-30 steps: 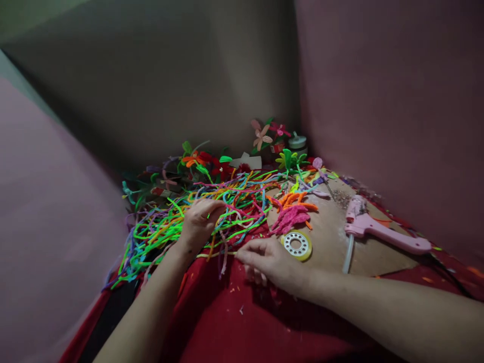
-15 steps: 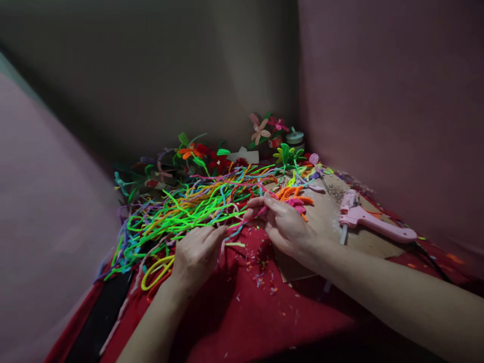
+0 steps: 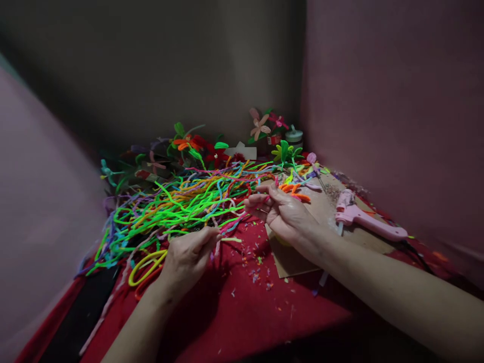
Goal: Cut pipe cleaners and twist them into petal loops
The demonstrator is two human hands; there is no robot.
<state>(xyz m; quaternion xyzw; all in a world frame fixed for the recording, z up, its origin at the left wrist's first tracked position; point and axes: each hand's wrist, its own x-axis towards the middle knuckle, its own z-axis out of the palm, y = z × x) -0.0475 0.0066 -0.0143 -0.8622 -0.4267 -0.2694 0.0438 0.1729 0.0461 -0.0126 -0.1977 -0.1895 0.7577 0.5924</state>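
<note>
A pink pipe cleaner [image 3: 235, 223] stretches between my two hands, in front of a tangled heap of pipe cleaners [image 3: 189, 206] in green, orange, blue and purple. My left hand [image 3: 191, 254] is closed at the left end of it, the fingertips partly hidden behind the back of the hand. My right hand [image 3: 285, 214] pinches it between thumb and forefinger, the other fingers loosely curled. Orange looped petals [image 3: 300, 195] lie just behind my right hand. A short pale yellow piece [image 3: 231, 240] rests near my left fingertips.
A pink glue gun [image 3: 372, 222] lies on a cardboard sheet [image 3: 293, 264] at right. Finished pipe-cleaner flowers [image 3: 259, 126] and a lidded jar [image 3: 294, 136] stand at the back. Coloured clippings [image 3: 260, 269] litter the red cloth [image 3: 227, 322]. Yellow loops [image 3: 145, 267] sit left of my left hand.
My left hand has shifted slightly left and away from my right hand. The right hand has turned a little, its fingers curled above the cloth. The view has shifted slightly.
</note>
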